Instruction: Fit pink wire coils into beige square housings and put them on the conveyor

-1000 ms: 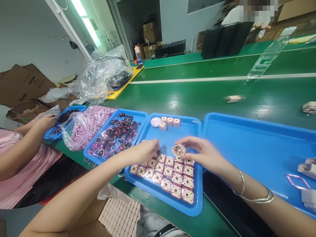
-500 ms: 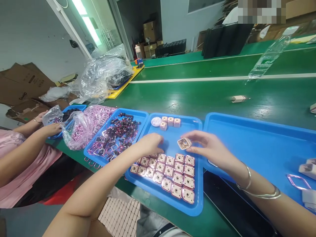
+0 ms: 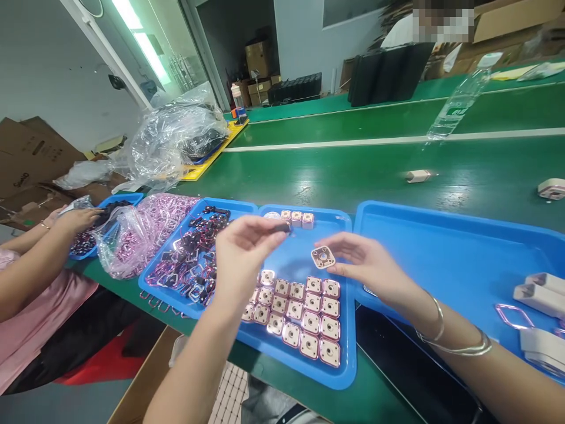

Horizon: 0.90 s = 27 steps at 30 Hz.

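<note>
My left hand (image 3: 245, 250) pinches a small black part (image 3: 281, 228) between thumb and fingers, above the middle blue tray (image 3: 350, 335). Facing it, my right hand (image 3: 366, 259) grips a pale square housing (image 3: 323, 257) by its edge; the housing's open side with a round centre and corner holes is turned toward me. The two held pieces are apart. Below my hands, rows of pale square blocks with shiny pink rims (image 3: 311, 321) lie in the tray. At its far edge stand a few small pale blocks (image 3: 296, 219), beside a round white piece partly hidden by my left hand.
Left is a blue tray of tangled black parts (image 3: 180, 265), then a plastic bag of pink frames (image 3: 163, 218) and a co-worker's arm (image 3: 57, 241). The right blue tray (image 3: 441, 247) holds white housings (image 3: 545, 297) and a pink frame (image 3: 514, 316). A bottle (image 3: 461, 100) stands farther back.
My left hand has risen from over the rows of blocks and now shows a small black part in its fingers. The housing in my right hand has turned more face-on to me.
</note>
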### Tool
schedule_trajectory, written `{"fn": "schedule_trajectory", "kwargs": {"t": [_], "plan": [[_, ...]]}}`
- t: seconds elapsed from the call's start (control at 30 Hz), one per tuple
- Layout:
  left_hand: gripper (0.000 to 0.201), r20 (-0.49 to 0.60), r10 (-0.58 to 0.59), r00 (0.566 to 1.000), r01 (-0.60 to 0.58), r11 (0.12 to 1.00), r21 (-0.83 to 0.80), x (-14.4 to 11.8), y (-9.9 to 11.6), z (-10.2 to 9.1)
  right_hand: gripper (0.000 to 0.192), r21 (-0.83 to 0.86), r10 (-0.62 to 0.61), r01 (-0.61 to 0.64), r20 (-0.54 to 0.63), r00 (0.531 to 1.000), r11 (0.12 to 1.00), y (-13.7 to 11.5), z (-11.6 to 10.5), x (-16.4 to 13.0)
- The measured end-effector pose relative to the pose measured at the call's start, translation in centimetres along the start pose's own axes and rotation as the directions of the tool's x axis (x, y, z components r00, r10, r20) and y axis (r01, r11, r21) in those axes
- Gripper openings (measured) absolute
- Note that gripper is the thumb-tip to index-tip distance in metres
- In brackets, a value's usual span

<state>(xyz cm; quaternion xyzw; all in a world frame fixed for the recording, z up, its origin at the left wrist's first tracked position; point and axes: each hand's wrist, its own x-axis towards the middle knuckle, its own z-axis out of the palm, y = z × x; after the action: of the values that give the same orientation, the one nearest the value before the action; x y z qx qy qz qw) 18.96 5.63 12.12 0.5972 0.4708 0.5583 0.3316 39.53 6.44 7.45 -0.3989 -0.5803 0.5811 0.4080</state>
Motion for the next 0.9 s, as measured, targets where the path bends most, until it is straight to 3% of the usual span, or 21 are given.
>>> {"fn": "schedule_trajectory", "kwargs": {"t": [0.07,0.13,0.3,0.7,0.9], "plan": [[0.017,-0.065,-0.034,0.997,0.012,0.951,-0.31,-2.0,0.4,1.2,0.03,0.013,0.002,-0.002,-0.004,1.0,1.0,-0.1,0.1,-0.2],[0.019,-0.056,-0.066,0.996,0.037,0.912,-0.409,-3.4,0.2,2.4,0.03,0.019,-0.003,0.003,0.0,1.0,1.0,-0.2,0.2,-0.3],[0.016,-0.063,-0.071,0.996,0.042,0.929,-0.368,-4.3,-0.6,3.7,0.03,0.02,-0.013,0.013,0.017,1.0,1.0,-0.3,0.4,-0.5],[0.014,0.027,-0.076,0.997,0.081,0.932,-0.352,-4.7,-0.9,3.5,0.028,0.022,-0.026,0.026,0.013,1.0,0.999,-0.3,0.4,-0.6],[0.014,-0.004,-0.018,1.0,0.016,0.95,-0.311,-4.9,-1.3,3.3,0.03,0.027,-0.032,0.031,0.039,0.999,0.999,-0.2,0.4,-0.6]]}}
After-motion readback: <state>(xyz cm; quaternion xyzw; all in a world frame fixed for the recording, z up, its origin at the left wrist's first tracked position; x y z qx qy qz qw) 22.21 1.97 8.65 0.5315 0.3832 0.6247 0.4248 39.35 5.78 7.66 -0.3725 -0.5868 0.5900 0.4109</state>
